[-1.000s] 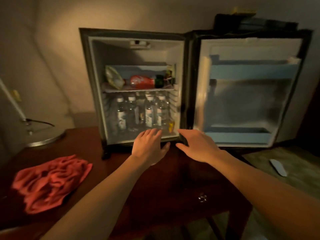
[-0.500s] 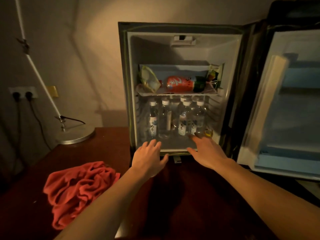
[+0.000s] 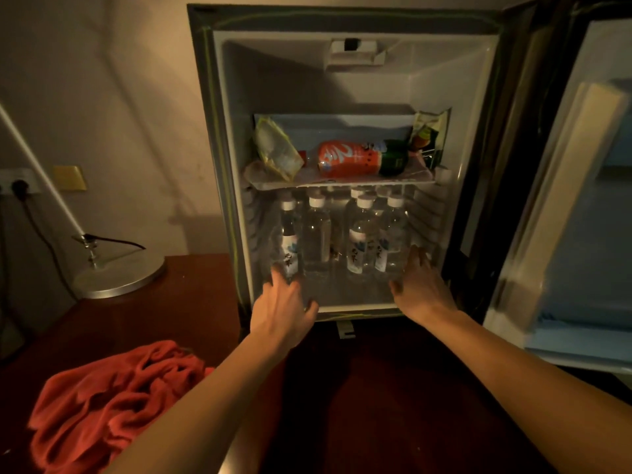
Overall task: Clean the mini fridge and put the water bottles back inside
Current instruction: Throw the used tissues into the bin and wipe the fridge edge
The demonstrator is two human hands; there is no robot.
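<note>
Small white-lined mini fridge [image 3: 455, 107], centre of frame: smooth moulded plastic interior, dull sheen. Clear plastic water bottles [image 3: 359, 241] on its floor, glossy, white matt caps, paper-like labels. Translucent plastic shelf [image 3: 342, 181] above them, slightly frosted. Orange-labelled bottle [image 3: 345, 159] lying on it: shiny wrap. Crinkled pale-green foil packet [image 3: 277, 152], upper shelf left, glossy and creased. Dark reddish wooden table [image 3: 393, 398], lower frame: polished, smooth. Crumpled red cloth [image 3: 109, 401], lower left: soft, napped, matt. Round metal lamp base [image 3: 119, 278], left: brushed, satin.
</note>
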